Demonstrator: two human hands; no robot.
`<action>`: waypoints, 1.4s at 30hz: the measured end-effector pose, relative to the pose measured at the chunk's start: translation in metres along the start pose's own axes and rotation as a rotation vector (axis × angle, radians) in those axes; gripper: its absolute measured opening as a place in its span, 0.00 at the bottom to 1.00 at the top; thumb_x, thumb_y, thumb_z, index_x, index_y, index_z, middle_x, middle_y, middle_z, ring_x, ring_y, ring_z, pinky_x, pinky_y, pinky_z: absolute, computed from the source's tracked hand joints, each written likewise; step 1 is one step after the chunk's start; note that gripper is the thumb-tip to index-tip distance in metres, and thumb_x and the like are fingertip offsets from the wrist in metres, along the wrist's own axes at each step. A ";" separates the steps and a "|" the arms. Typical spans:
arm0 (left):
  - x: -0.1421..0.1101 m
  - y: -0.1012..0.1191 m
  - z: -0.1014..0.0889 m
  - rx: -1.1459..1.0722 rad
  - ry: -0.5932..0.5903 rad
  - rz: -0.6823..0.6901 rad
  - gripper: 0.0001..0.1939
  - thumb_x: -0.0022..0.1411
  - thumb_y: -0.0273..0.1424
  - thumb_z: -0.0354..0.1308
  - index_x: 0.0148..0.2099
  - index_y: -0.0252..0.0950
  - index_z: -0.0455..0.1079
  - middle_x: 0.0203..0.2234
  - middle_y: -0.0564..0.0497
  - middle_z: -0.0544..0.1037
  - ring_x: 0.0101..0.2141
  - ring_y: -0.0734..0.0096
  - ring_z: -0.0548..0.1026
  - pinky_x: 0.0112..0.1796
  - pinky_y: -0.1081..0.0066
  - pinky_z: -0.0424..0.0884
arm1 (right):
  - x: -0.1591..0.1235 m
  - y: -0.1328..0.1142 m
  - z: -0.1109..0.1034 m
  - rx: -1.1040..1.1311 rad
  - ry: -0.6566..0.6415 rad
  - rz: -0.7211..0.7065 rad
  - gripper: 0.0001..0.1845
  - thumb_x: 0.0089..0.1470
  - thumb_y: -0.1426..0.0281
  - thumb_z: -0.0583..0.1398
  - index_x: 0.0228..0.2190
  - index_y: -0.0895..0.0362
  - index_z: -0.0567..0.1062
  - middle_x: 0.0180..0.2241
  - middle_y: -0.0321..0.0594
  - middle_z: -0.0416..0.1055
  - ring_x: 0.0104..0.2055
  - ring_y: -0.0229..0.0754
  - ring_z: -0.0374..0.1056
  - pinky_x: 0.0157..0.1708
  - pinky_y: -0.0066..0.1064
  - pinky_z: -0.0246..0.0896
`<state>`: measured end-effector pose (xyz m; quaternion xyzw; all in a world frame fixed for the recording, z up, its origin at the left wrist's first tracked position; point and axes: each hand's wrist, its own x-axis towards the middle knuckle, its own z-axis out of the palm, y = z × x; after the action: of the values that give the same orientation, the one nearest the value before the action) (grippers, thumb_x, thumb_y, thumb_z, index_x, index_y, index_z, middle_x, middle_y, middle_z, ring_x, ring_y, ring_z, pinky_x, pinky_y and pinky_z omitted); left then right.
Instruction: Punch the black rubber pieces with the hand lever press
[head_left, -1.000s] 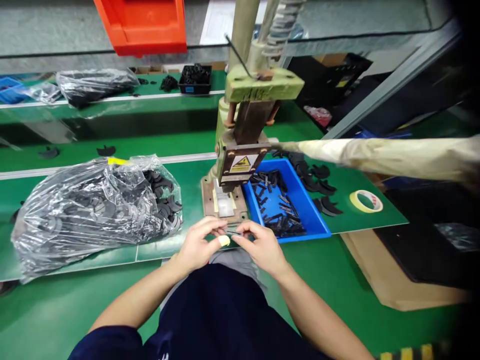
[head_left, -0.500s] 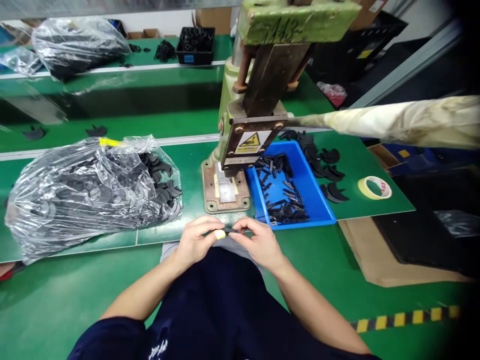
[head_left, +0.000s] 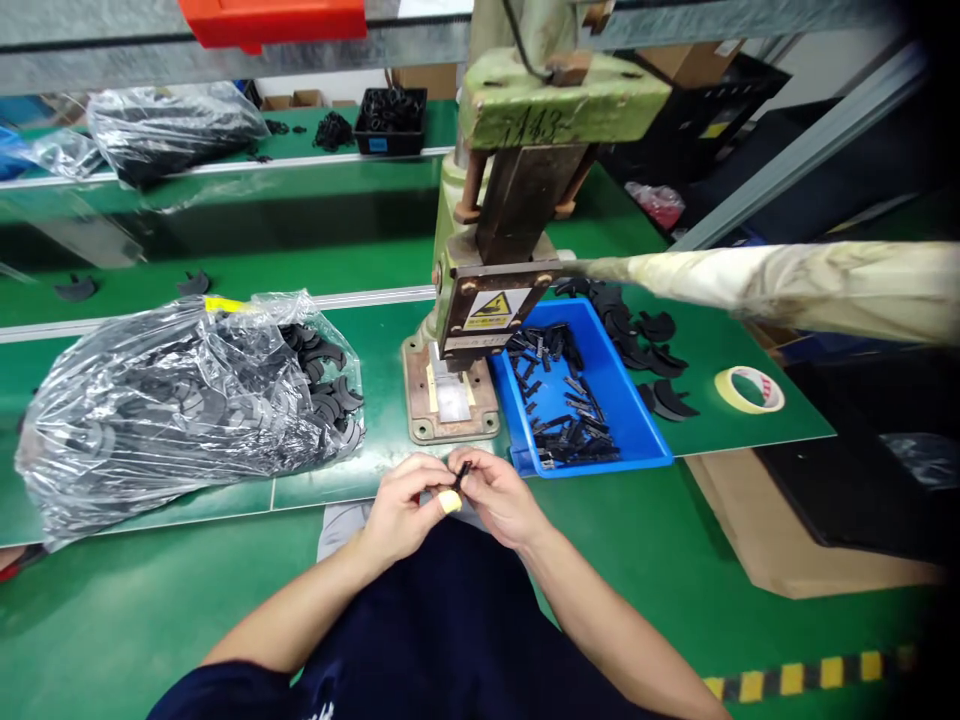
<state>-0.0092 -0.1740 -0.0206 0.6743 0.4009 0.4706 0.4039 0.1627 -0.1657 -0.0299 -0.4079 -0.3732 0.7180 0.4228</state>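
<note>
Just off the table's front edge, my left hand and my right hand meet over a small dark plastic part. Both hands pinch it between thumb and fingers, which cover much of it. Yellow tape wraps the left thumb. Beyond the hands stands a green hand press with a metal plate on its base. A blue bin right of the press holds many small black strips.
A clear plastic bag of black crescent-shaped pieces lies on the left. More crescents and a tape roll are at the right. The press's wrapped lever reaches far right. A metal rail crosses above.
The dark part has turned from nearly level to tilted upward between my fingers. My hands have drawn closer together. The camera view has shifted, so the bench appears lower.
</note>
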 end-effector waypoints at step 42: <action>0.125 -0.091 -0.037 0.698 -0.215 0.318 0.16 0.71 0.32 0.47 0.46 0.34 0.76 0.39 0.43 0.77 0.40 0.66 0.76 0.41 0.69 0.72 | -0.029 -0.126 -0.069 -0.201 -0.073 -0.345 0.11 0.57 0.60 0.61 0.36 0.54 0.75 0.28 0.39 0.74 0.27 0.37 0.70 0.24 0.29 0.67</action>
<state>-0.0303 -0.0208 -0.0575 0.8702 0.3828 0.2893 0.1123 0.2713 -0.1332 0.0618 -0.3518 -0.5225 0.6082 0.4830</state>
